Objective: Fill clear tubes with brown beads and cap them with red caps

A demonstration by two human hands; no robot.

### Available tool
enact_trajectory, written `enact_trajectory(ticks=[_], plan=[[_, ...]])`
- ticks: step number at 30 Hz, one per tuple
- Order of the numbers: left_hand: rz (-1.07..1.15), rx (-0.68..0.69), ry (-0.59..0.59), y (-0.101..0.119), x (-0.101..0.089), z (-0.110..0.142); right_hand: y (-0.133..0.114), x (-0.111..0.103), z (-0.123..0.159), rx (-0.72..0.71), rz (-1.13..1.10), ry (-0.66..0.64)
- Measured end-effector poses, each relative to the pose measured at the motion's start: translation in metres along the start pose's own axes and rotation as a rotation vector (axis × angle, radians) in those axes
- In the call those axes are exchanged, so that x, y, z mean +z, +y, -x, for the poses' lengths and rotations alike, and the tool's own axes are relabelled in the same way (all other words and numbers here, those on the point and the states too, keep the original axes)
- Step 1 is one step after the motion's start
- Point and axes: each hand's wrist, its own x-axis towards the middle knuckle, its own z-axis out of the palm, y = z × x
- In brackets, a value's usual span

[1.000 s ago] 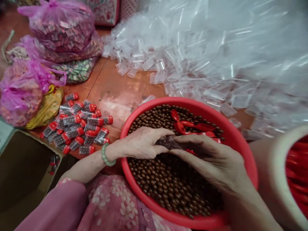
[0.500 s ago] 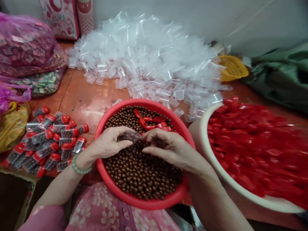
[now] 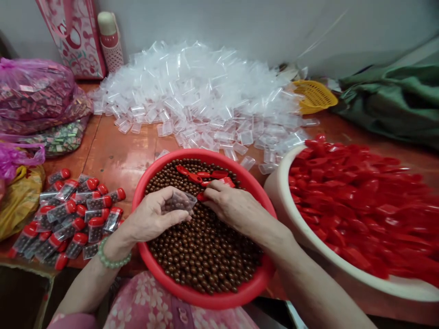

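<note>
My left hand (image 3: 154,212) is closed around a small clear plastic container (image 3: 180,201), tilted with its mouth to the right and brown balls visible inside. Fingers pinched together, my right hand (image 3: 233,205) is at a red plastic cap (image 3: 201,197) just right of the container. Both hands are over a red basin (image 3: 144,256) full of shiny brown balls (image 3: 202,251). Several more red pieces (image 3: 195,177) lie on the balls behind my hands. The fingertips of my right hand are partly hidden.
Filled containers with red caps (image 3: 75,210) lie in a heap at left. Clear empty containers (image 3: 206,91) are piled at the back. A white tub (image 3: 284,192) of red caps (image 3: 360,210) stands at right. Plastic bags (image 3: 37,91), a yellow basket (image 3: 313,96) and green cloth (image 3: 394,100) surround them.
My right hand has moved from the container's mouth to the red pieces, its fingers closing in. The container has tipped a little, and the whole view has shifted slightly.
</note>
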Motion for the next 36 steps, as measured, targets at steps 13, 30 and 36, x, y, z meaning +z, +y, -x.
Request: enact_trajectory(ticks=[13, 30, 36], plan=[[0.161, 0.001, 0.059, -0.009, -0.005, -0.006, -0.013, -0.004, 0.001, -0.106, -0.75, -0.016], [0.342, 0.056, 0.065, -0.021, -0.014, -0.011, -0.021, -0.005, -0.005, -0.147, -0.698, 0.095], [0.303, 0.032, 0.043, -0.022, -0.014, -0.01, -0.022, -0.026, -0.025, -0.184, -0.85, 0.377]])
